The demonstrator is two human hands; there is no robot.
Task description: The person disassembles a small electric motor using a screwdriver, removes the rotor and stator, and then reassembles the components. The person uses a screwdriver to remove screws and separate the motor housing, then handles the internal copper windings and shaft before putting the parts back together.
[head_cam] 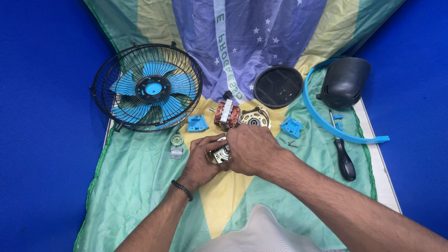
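Observation:
My left hand and my right hand are closed together around a small silver metal motor part at the middle of the cloth. Most of that part is hidden under my fingers. Just beyond my hands lies a motor stator with copper windings beside a round metal end plate. A small blue plastic bracket lies left of the stator, and another blue bracket lies to the right with a few loose screws.
A black wire fan cage with blue blades lies far left. A round black grille cover, a black motor housing, a blue curved plastic band and a black-handled screwdriver lie right. A small pale knob piece sits left.

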